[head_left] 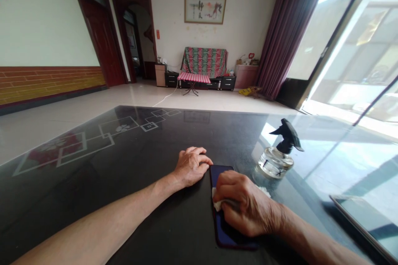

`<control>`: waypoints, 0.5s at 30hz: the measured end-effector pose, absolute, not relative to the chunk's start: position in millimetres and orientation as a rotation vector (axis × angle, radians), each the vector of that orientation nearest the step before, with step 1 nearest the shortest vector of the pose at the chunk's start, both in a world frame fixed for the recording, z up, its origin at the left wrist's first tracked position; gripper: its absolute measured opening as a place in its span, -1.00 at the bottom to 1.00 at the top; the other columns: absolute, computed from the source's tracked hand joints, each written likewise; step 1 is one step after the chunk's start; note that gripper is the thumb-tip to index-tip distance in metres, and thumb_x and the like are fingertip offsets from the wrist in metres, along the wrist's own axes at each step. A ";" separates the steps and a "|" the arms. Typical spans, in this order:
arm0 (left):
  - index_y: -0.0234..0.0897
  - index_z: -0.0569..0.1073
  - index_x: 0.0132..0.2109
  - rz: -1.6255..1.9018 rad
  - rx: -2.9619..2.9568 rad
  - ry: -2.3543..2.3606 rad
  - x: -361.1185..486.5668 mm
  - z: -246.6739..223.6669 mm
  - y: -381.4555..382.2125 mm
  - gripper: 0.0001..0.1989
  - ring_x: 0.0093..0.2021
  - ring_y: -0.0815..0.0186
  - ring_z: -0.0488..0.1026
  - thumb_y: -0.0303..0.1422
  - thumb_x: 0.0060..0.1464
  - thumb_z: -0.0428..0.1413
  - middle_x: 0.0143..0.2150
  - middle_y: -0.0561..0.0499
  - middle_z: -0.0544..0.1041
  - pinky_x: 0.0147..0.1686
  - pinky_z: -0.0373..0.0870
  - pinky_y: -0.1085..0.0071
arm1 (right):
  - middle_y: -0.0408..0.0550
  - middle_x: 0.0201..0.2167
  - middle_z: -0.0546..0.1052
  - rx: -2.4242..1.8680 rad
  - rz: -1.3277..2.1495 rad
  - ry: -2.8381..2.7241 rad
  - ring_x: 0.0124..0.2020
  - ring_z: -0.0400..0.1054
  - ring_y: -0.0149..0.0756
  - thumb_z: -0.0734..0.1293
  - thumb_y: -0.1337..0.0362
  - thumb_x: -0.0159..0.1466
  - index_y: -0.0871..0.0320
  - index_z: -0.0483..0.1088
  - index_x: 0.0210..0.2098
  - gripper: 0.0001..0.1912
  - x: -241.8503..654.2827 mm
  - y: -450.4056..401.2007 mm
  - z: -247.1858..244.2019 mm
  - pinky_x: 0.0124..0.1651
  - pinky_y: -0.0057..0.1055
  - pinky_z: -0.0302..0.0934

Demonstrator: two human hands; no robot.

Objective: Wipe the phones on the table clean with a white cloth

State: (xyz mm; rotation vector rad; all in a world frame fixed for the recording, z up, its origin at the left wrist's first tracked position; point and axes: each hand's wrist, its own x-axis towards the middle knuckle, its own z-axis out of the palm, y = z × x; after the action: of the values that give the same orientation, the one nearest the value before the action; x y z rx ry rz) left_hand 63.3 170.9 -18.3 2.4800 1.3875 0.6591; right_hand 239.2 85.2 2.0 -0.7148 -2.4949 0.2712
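A dark smartphone [224, 236] with a bluish screen lies flat on the glossy black table [149, 223]. My right hand [241, 203] is closed round a crumpled white tissue [217, 205], pressing it on the phone's screen; more of the tissue pokes out behind the knuckles. My left hand [192, 166] rests on the tabletop beside the phone, fingers loosely bent and a little apart, with one fingertip at the phone's upper left corner. Beyond my right hand stands a clear spray bottle [276, 162] with a black trigger head, some liquid inside.
At the right edge lies a flat, dark-rimmed device with a reflective surface [367, 223], perhaps a tablet. Pale square patterns [102, 140] decorate the table's left side. Across the room stand a small table with a striped cover [194, 77] and a low cabinet [228, 83].
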 end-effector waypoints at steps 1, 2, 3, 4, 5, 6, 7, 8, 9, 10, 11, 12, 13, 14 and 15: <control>0.01 0.60 -0.26 0.656 2.479 1.387 63.2 -18.4 171.1 -0.78 0.14 0.18 0.29 -0.37 0.08 0.07 0.09 0.11 0.46 0.09 0.19 0.14 | -0.08 -0.49 0.42 -0.682 0.282 -2.509 -0.40 0.28 -0.33 0.17 0.47 0.02 0.15 0.43 -0.42 -0.77 238.1 84.1 2.6 -0.27 -0.39 0.17; 0.01 0.60 -0.26 0.656 2.479 1.387 63.1 -18.6 171.3 -0.78 0.14 0.18 0.29 -0.37 0.08 0.07 0.09 0.11 0.46 0.09 0.19 0.14 | -0.08 -0.50 0.42 -0.657 0.288 -2.518 -0.40 0.28 -0.32 0.17 0.46 0.03 0.15 0.42 -0.42 -0.77 237.8 84.2 2.9 -0.27 -0.39 0.17; 0.01 0.60 -0.26 0.660 2.480 1.386 63.0 -18.9 171.5 -0.78 0.14 0.18 0.29 -0.37 0.08 0.07 0.09 0.10 0.46 0.09 0.19 0.14 | -0.08 -0.50 0.42 -0.645 0.284 -2.521 -0.39 0.28 -0.32 0.18 0.46 0.04 0.15 0.43 -0.41 -0.78 238.3 85.8 2.8 -0.27 -0.39 0.17; 0.01 0.60 -0.26 0.665 2.482 1.385 62.9 -19.3 171.6 -0.79 0.13 0.18 0.29 -0.37 0.08 0.07 0.09 0.10 0.47 0.09 0.19 0.14 | -0.07 -0.48 0.42 -0.648 0.269 -2.515 -0.38 0.28 -0.32 0.18 0.46 0.06 0.16 0.43 -0.40 -0.78 239.8 88.9 2.3 -0.26 -0.39 0.17; 0.01 0.60 -0.26 0.671 2.485 1.385 62.9 -19.7 171.7 -0.79 0.13 0.18 0.30 -0.37 0.08 0.07 0.09 0.10 0.47 0.09 0.19 0.14 | -0.05 -0.45 0.42 -0.669 0.245 -2.506 -0.36 0.29 -0.32 0.18 0.46 0.09 0.17 0.44 -0.38 -0.77 241.9 93.5 1.4 -0.24 -0.38 0.17; 0.01 0.60 -0.26 0.677 2.488 1.384 62.9 -20.1 171.8 -0.79 0.12 0.18 0.30 -0.37 0.08 0.08 0.09 0.10 0.47 0.10 0.19 0.15 | -0.04 -0.42 0.43 -0.704 0.220 -2.496 -0.34 0.29 -0.32 0.18 0.46 0.12 0.18 0.46 -0.34 -0.76 244.5 99.1 0.2 -0.22 -0.38 0.18; 0.01 0.60 -0.26 0.684 2.491 1.383 62.9 -20.4 171.8 -0.79 0.11 0.18 0.31 -0.37 0.07 0.08 0.08 0.11 0.47 0.10 0.19 0.15 | -0.03 -0.38 0.43 -0.752 0.193 -2.482 -0.32 0.29 -0.32 0.18 0.46 0.16 0.18 0.47 -0.30 -0.76 247.2 105.2 -1.1 -0.20 -0.37 0.18; 0.01 0.60 -0.26 0.689 2.492 1.383 63.0 -20.7 171.7 -0.79 0.11 0.18 0.31 -0.38 0.07 0.09 0.08 0.11 0.47 0.10 0.19 0.15 | -0.02 -0.35 0.43 -0.802 0.172 -2.472 -0.30 0.30 -0.32 0.18 0.45 0.20 0.17 0.47 -0.26 -0.75 249.6 111.3 -2.6 -0.17 -0.37 0.19; 0.00 0.60 -0.26 0.693 2.492 1.383 63.0 -21.0 171.7 -0.80 0.11 0.19 0.31 -0.37 0.07 0.09 0.08 0.11 0.47 0.10 0.19 0.15 | -0.02 -0.32 0.42 -0.858 0.149 -2.457 -0.28 0.30 -0.32 0.18 0.44 0.23 0.16 0.47 -0.23 -0.75 251.6 116.7 -4.0 -0.15 -0.37 0.19; 0.00 0.60 -0.26 0.698 2.492 1.384 63.1 -21.2 171.7 -0.80 0.10 0.19 0.31 -0.37 0.07 0.10 0.07 0.12 0.47 0.10 0.19 0.15 | -0.02 -0.31 0.42 -0.918 0.125 -2.439 -0.26 0.30 -0.32 0.18 0.43 0.25 0.16 0.47 -0.20 -0.75 253.0 121.1 -5.3 -0.14 -0.37 0.19; 0.00 0.60 -0.26 0.702 2.492 1.383 63.2 -21.3 171.7 -0.81 0.10 0.19 0.32 -0.37 0.07 0.10 0.07 0.12 0.47 0.10 0.19 0.15 | -0.02 -0.30 0.41 -0.982 0.097 -2.420 -0.25 0.30 -0.32 0.18 0.42 0.27 0.15 0.47 -0.18 -0.74 253.7 124.4 -6.5 -0.12 -0.36 0.20; 0.00 0.59 -0.27 0.704 2.490 1.383 63.3 -21.4 171.8 -0.82 0.10 0.19 0.32 -0.37 0.08 0.10 0.07 0.12 0.47 0.10 0.19 0.15 | -0.02 -0.30 0.41 -1.048 0.063 -2.398 -0.24 0.29 -0.31 0.18 0.41 0.29 0.16 0.47 -0.17 -0.74 253.8 126.5 -7.4 -0.11 -0.35 0.19; -0.01 0.59 -0.27 0.706 2.489 1.383 63.3 -21.5 171.8 -0.82 0.10 0.19 0.32 -0.36 0.08 0.10 0.07 0.11 0.47 0.10 0.19 0.14 | -0.02 -0.30 0.41 -1.113 0.025 -2.378 -0.23 0.29 -0.31 0.17 0.40 0.30 0.16 0.47 -0.16 -0.74 253.5 127.6 -8.2 -0.10 -0.35 0.19; -0.02 0.59 -0.27 0.708 2.487 1.384 63.3 -21.6 171.9 -0.83 0.11 0.18 0.31 -0.36 0.08 0.10 0.07 0.11 0.47 0.10 0.18 0.14 | -0.02 -0.30 0.41 -1.171 -0.012 -2.363 -0.23 0.29 -0.31 0.17 0.39 0.32 0.16 0.48 -0.16 -0.75 252.9 128.1 -8.6 -0.10 -0.34 0.19; -0.02 0.59 -0.27 0.708 2.485 1.386 63.2 -21.6 171.9 -0.83 0.11 0.18 0.31 -0.36 0.08 0.11 0.08 0.11 0.47 0.10 0.18 0.13 | -0.02 -0.30 0.41 -1.216 -0.046 -2.354 -0.24 0.29 -0.31 0.17 0.38 0.33 0.15 0.48 -0.16 -0.75 252.3 128.1 -8.7 -0.09 -0.34 0.19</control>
State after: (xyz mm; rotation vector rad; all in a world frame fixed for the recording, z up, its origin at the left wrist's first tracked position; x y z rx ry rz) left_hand 63.2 171.9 -21.6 2.4846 1.3858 0.7083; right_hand 252.3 128.1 -8.7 -1.2155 -2.3540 -0.0463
